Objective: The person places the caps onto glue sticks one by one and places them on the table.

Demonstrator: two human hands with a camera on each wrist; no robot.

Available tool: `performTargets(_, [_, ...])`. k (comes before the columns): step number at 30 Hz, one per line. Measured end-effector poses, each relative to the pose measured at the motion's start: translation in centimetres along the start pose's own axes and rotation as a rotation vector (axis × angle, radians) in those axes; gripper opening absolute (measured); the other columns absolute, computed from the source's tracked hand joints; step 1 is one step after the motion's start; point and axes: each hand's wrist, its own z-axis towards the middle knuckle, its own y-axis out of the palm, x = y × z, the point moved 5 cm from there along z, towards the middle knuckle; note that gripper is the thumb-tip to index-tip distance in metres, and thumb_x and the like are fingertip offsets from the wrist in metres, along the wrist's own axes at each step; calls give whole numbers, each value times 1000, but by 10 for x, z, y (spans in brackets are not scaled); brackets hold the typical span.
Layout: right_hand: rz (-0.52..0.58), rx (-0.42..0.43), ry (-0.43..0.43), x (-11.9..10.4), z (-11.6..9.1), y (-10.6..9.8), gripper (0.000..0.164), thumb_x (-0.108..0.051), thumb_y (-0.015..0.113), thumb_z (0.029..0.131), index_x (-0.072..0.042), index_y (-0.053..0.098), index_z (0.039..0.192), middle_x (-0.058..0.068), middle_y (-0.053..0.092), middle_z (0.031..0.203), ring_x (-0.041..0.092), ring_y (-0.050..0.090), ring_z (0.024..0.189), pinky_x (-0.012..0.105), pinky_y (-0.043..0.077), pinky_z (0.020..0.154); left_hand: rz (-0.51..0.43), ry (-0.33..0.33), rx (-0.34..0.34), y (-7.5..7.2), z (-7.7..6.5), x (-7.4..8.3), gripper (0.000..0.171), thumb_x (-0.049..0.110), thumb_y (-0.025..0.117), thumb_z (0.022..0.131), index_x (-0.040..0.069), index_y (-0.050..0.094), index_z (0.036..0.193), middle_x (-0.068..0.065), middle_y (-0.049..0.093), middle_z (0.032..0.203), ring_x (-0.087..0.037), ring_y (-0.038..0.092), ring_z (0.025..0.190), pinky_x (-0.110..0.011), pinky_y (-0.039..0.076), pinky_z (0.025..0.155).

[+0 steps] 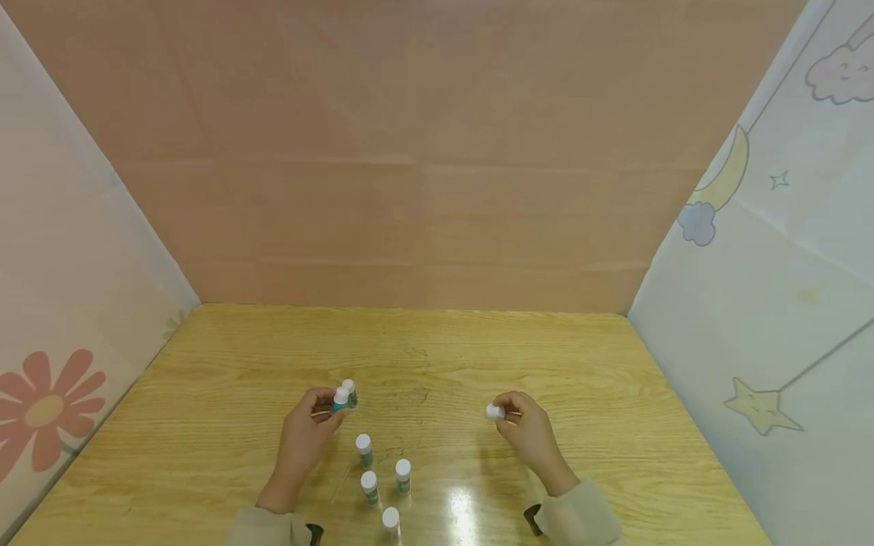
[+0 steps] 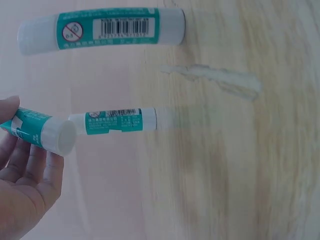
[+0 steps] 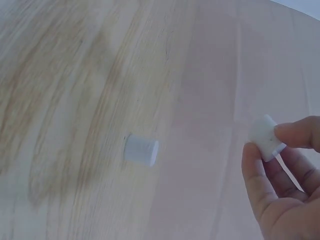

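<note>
My left hand (image 1: 309, 428) grips a glue stick (image 2: 35, 130) with a teal label, its white end tilted down to the right in the left wrist view. Just beyond it stands another glue stick (image 1: 351, 394), which the held one partly overlaps in the head view. On the right, my right hand (image 3: 290, 185) pinches a small white cap (image 3: 266, 137) between thumb and fingers, raised off the table. A second white cap (image 3: 141, 149) stands on the table beside that hand in the right wrist view.
Several more upright glue sticks, among them one nearer the middle (image 1: 403, 476) and one at the front (image 1: 391, 519), stand between my arms. The wooden table (image 1: 580, 364) is bordered by a brown back panel (image 1: 423, 189) and patterned side panels (image 1: 785, 303).
</note>
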Motion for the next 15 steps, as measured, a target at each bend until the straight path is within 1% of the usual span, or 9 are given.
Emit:
performTargets(4, [27, 6, 8, -4, -1, 1, 19, 13, 58, 73, -1, 57, 86, 7, 54, 91, 22, 52, 86, 26, 47, 75, -5, 1, -7, 3, -1, 3, 28, 5, 64, 77, 2, 52, 102, -8, 57, 96, -22, 54, 89, -32, 47, 76])
performTargets(10, [67, 10, 5, -8, -4, 4, 20, 12, 59, 73, -2, 57, 87, 7, 55, 91, 22, 53, 85, 25, 47, 74, -14, 60, 3, 4, -3, 11, 28, 4, 64, 77, 2, 54, 103, -7, 58, 98, -21, 54, 89, -39, 45, 78])
performTargets(15, [109, 1, -12, -14, -5, 6, 19, 11, 59, 75, -1, 57, 89, 8, 55, 92, 23, 52, 86, 25, 47, 74, -14, 92, -4, 6, -5, 17, 28, 2, 64, 76, 1, 55, 102, -6, 58, 100, -21, 54, 90, -39, 45, 78])
